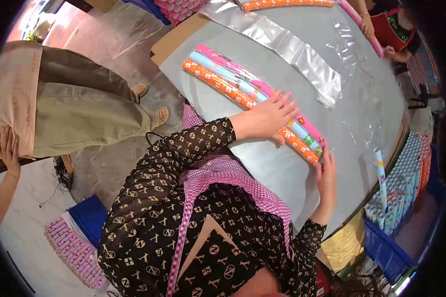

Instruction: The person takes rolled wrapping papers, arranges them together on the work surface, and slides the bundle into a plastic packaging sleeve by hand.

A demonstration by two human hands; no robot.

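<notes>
Three rolls of wrapping paper [243, 85], pink, light blue and orange with white prints, lie side by side on the grey-topped table [262, 163]. A shiny clear film seems to cover them. My left hand [268, 117] rests flat across the rolls, its fingers spread. At their near right end is my right hand [326, 171], fingers stretched out and apart, the fingertips touching the roll ends. Beyond the rolls lies a strip of clear plastic sleeves [287, 47].
Another orange roll [287, 5] lies at the table's far edge. A co-worker's hands [369, 27] hold a pink roll at the upper right. Blue crates [389, 252] with many upright rolls stand right of the table. Another person in khaki trousers [89, 104] stands at the left.
</notes>
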